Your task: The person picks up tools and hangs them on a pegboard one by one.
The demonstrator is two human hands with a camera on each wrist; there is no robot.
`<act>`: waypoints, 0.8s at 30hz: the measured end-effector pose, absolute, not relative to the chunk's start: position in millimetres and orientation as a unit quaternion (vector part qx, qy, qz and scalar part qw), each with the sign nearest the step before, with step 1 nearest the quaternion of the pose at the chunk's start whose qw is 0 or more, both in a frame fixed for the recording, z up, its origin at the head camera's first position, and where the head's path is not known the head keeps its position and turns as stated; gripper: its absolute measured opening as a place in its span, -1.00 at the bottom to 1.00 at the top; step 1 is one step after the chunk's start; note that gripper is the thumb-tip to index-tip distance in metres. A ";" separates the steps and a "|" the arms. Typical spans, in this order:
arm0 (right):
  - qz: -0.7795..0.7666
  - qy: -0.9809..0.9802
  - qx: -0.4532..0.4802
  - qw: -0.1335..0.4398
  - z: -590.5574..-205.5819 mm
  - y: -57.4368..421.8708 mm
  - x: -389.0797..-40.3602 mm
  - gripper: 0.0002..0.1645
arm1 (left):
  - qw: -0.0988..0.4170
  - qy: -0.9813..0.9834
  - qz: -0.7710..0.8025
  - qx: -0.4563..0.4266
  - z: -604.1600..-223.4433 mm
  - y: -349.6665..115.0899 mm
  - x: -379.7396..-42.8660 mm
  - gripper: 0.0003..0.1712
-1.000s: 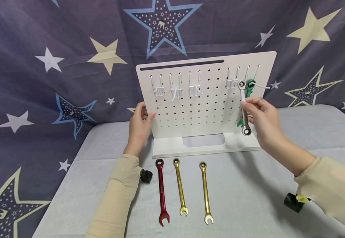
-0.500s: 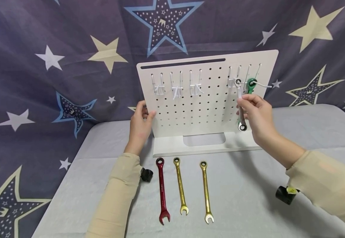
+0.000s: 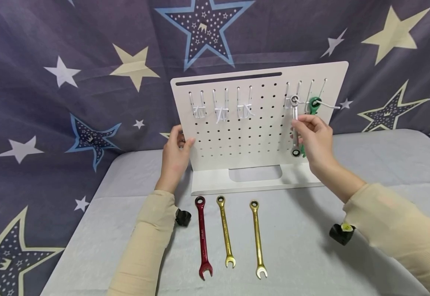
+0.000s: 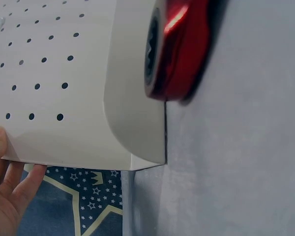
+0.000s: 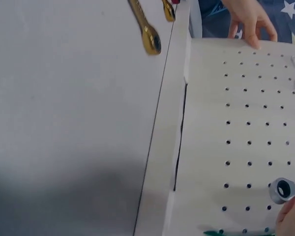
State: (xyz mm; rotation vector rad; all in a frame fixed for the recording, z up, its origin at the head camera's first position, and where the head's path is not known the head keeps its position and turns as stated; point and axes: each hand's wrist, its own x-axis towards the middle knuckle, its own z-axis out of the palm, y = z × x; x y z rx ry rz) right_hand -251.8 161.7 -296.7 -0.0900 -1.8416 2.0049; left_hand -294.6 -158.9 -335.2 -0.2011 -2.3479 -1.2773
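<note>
My left hand grips the left edge of the white pegboard, thumb on its front and the other fingers behind. In my right hand a silver double-ring ratchet wrench is pinched, hanging upright before the board. Its upper ring sits at a white hook on the right side; I cannot tell whether the hook passes through it. Just right of it, a green wrench hangs on another hook, partly hidden by my right hand. The right wrist view shows the silver wrench's lower ring close to the board.
On the grey tablecloth before the board lie a red wrench, a gold wrench and a second gold wrench. White hooks line the board's upper left. A star-patterned curtain hangs behind.
My right hand has carried the silver wrench leftward and slightly up, away from the green wrench, to the neighbouring hook. The left hand stays on the board's edge.
</note>
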 end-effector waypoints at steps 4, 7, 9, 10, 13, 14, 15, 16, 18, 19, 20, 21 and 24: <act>0.706 -0.674 -0.019 0.215 -303.8 165.7 -258.3 -0.90 | 0.230 -0.854 -0.461 -0.070 -335.5 -159.0 -294.9 -0.54; 0.703 -0.676 -0.010 0.219 -309.0 168.5 -262.7 -0.90 | 0.231 -0.854 -0.461 -0.068 -335.4 -159.2 -294.7 -0.54; 0.703 -0.676 -0.005 0.223 -311.6 169.9 -265.0 -0.90 | 0.229 -0.855 -0.461 -0.069 -335.1 -159.3 -294.2 -0.54; 0.702 -0.676 -0.003 0.226 -312.6 170.4 -265.8 -0.90 | 0.228 -0.855 -0.461 -0.068 -335.2 -159.3 -294.2 -0.54; 0.707 -0.668 0.008 0.232 -314.3 171.2 -267.3 -0.91 | 0.227 -0.854 -0.463 -0.069 -335.3 -159.7 -294.1 -0.54; 0.708 -0.667 0.011 0.233 -314.7 171.3 -267.4 -0.91 | 0.227 -0.854 -0.462 -0.068 -335.5 -159.9 -294.4 -0.54; 0.707 -0.668 0.012 0.233 -315.2 171.5 -267.2 -0.91 | 0.227 -0.855 -0.462 -0.068 -335.7 -160.0 -294.5 -0.54; 0.704 -0.671 0.013 0.231 -315.6 171.8 -266.7 -0.91 | 0.227 -0.854 -0.462 -0.067 -335.9 -160.1 -294.7 -0.53; 0.701 -0.677 0.011 0.225 -316.8 172.3 -265.1 -0.89 | 0.227 -0.854 -0.463 -0.067 -335.9 -160.3 -294.8 -0.54; 0.697 -0.682 0.008 0.221 -317.6 172.7 -263.8 -0.87 | 0.226 -0.854 -0.463 -0.067 -335.9 -160.3 -294.8 -0.54; 0.692 -0.689 0.006 0.218 -318.5 173.2 -262.4 -0.85 | 0.225 -0.854 -0.464 -0.067 -335.7 -160.2 -294.8 -0.54; 0.691 -0.690 0.004 0.213 -319.2 173.4 -260.8 -0.83 | 0.224 -0.854 -0.464 -0.068 -335.6 -160.2 -294.8 -0.54; 0.691 -0.695 0.000 0.200 -320.7 173.7 -255.7 -0.79 | 0.224 -0.853 -0.466 -0.070 -335.1 -159.9 -295.1 -0.54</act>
